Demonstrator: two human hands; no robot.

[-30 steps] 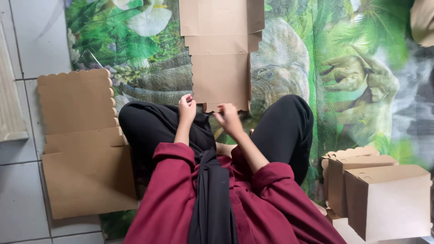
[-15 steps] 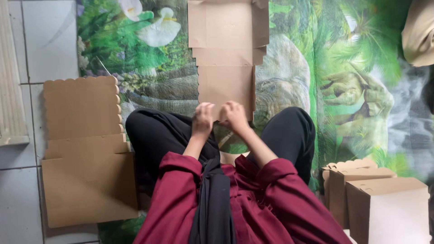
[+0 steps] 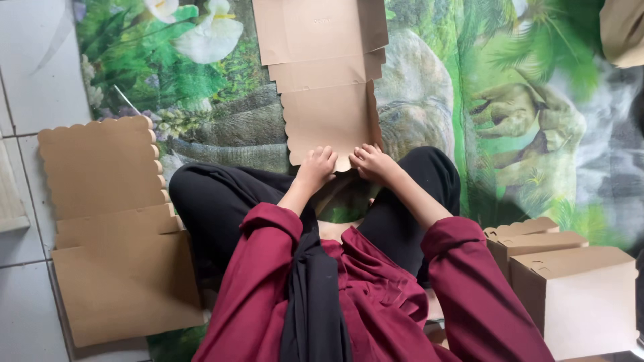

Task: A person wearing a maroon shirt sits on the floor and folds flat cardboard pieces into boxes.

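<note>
A flat brown cardboard box blank (image 3: 327, 74) lies unfolded on a green printed mat (image 3: 496, 100) in front of my crossed legs in black trousers. My left hand (image 3: 316, 167) rests on the near scalloped edge of the blank, fingers bent down onto it. My right hand (image 3: 372, 161) grips the same edge just to the right, fingers curled over it. Both arms wear dark red sleeves.
A stack of flat cardboard blanks (image 3: 111, 228) lies on the white tiled floor (image 3: 27, 74) at my left. Folded brown boxes (image 3: 570, 288) stand at the lower right. A tan object (image 3: 624, 30) shows at the top right corner.
Both hands have moved forward from between my knees onto the near edge of the flat cardboard blank.
</note>
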